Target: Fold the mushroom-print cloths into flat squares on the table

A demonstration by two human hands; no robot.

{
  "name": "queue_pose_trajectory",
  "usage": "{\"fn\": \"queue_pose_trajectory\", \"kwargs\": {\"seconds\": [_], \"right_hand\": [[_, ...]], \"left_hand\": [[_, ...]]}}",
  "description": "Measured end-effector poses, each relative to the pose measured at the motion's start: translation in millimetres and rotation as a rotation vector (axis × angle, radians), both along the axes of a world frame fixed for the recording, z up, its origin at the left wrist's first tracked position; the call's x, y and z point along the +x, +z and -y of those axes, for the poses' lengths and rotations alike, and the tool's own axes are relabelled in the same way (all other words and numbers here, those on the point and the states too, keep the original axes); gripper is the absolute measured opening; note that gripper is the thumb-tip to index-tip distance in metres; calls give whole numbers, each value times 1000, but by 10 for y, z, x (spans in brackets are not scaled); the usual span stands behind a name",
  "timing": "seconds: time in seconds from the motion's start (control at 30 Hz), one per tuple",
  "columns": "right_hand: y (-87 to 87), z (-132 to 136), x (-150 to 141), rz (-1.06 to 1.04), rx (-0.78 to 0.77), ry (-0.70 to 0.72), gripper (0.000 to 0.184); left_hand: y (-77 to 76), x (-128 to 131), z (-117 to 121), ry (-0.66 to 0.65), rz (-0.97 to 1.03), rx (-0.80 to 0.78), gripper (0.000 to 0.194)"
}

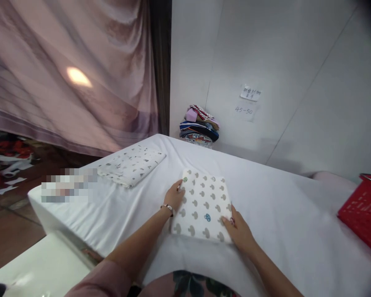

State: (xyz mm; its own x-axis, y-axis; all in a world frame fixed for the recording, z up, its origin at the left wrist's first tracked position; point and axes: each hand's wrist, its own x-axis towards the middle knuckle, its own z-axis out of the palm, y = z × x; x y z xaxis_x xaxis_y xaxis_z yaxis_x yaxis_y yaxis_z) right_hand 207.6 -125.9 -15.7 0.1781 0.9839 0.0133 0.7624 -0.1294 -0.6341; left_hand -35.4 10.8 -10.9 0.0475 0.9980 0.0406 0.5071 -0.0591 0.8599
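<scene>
A folded white cloth [204, 202] printed with grey mushroom shapes lies flat on the white-covered table [281, 214] in front of me. My left hand [174, 195], a bracelet on its wrist, rests on the cloth's left edge with fingers laid flat. My right hand [238, 231] lies at the cloth's near right corner, fingers stretched and touching its edge. Neither hand lifts the cloth.
A second folded patterned cloth [131, 165] lies at the table's far left. A stack of coloured folded fabrics [199, 126] stands against the white wall. A red plastic basket [363, 210] sits at the right edge. A pink curtain [71, 74] hangs on the left.
</scene>
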Motion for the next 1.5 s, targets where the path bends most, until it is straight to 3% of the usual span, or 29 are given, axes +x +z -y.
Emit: {"fn": "queue_pose_trajectory", "kwargs": {"seconds": [0.1,0.2,0.37,0.47,0.57,0.67,0.83,0.97,1.17,1.3,1.5], "right_hand": [[-22,104,22,9,3,16,65],[63,56,18,116,26,18,74],[355,-318,-223,289,200,169,68],[330,-575,-300,402,119,191,69],[137,-721,-253,473,-13,161,71],[-9,-748,-194,509,-14,157,71],[114,-807,-217,505,-87,168,72],[205,-945,-191,469,-53,134,76],[19,-1006,-80,392,-30,87,76],[4,-996,-40,325,-16,109,74],[-69,-782,41,102,-51,93,68]], "left_hand": [[8,-26,-40,4,-216,55,44],[54,-21,117,-98,-395,254,45],[65,72,603,-388,-601,495,53],[-3,95,778,-467,-669,543,49],[-32,82,817,-482,-700,548,49],[-22,72,808,-483,-713,549,49],[-48,79,806,-454,-676,602,48],[-63,73,810,-456,-689,601,49],[-75,65,810,-470,-697,617,48],[-91,69,810,-463,-698,614,48],[21,34,946,-422,-582,542,46]]}}
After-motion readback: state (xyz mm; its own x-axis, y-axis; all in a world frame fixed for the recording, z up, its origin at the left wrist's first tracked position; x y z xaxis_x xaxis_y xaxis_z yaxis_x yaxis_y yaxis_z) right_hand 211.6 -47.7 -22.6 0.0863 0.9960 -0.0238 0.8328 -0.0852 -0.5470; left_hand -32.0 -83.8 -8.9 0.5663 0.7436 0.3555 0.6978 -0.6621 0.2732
